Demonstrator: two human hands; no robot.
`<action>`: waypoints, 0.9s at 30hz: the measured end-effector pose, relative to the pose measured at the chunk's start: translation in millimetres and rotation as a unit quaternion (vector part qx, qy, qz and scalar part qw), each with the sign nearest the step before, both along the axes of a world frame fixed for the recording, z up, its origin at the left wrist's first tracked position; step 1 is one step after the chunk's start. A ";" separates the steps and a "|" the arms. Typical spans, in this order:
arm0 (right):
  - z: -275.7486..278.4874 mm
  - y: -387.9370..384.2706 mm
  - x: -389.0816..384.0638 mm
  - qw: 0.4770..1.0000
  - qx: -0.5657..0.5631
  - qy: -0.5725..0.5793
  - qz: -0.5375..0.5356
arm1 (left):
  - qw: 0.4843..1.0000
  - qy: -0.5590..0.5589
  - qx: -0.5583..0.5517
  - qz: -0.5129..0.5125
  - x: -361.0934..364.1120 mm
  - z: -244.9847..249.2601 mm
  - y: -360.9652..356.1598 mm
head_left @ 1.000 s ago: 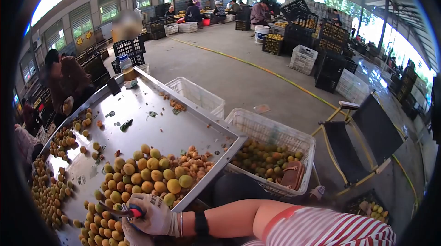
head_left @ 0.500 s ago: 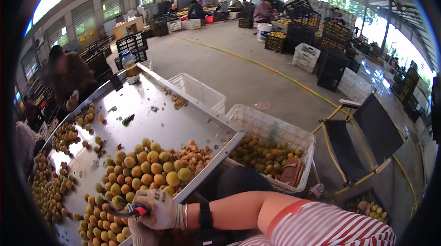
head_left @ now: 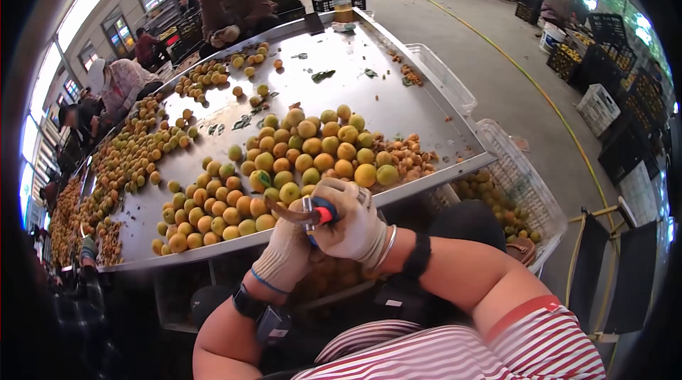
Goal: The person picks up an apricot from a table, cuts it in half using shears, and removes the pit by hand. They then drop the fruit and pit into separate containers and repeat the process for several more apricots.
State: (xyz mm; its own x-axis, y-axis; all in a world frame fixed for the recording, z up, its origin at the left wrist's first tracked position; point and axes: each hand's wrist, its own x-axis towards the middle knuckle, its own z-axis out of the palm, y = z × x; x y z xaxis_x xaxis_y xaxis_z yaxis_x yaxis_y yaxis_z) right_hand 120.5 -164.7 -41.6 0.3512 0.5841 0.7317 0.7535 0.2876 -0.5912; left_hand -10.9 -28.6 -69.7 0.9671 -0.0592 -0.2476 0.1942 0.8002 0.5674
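Observation:
My right hand (head_left: 349,222), in a pale work glove, grips a knife (head_left: 290,214) with a curved brownish blade and a red and black handle. Close against it is my left hand (head_left: 284,256), also gloved, its fingers closed and partly covered by the blade and my right hand. What the left fingers hold, if anything, is hidden. Both hands are at the near edge of a metal table (head_left: 355,89). Just beyond them lies a heap of yellow-green to orange fruits (head_left: 305,145) resembling apricots, with small brown pieces (head_left: 408,156) to its right.
More fruits (head_left: 135,156) spread along the table's left side. A jar (head_left: 342,2) stands at its far corner. To the right are a white crate (head_left: 526,167) holding fruit and a folding chair (head_left: 604,266). A co-worker (head_left: 231,3) sits across the table; other people sit further left.
The view has swung left and down, so the table and both forearms show more fully. My left hand now shows beside the right. The knife stays in my right hand.

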 end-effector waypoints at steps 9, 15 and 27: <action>10.9 -6.2 18.7 0.982 0.104 0.078 0.140 | 0.510 -0.156 0.842 -0.086 10.2 13.9 -43.8; 47.3 -41.9 50.9 0.992 0.115 0.017 0.050 | 0.977 0.122 0.157 0.074 39.2 68.9 -41.2; 19.4 -41.5 53.9 0.980 0.044 0.059 0.186 | 0.968 -0.098 0.201 0.114 21.8 109.7 -7.2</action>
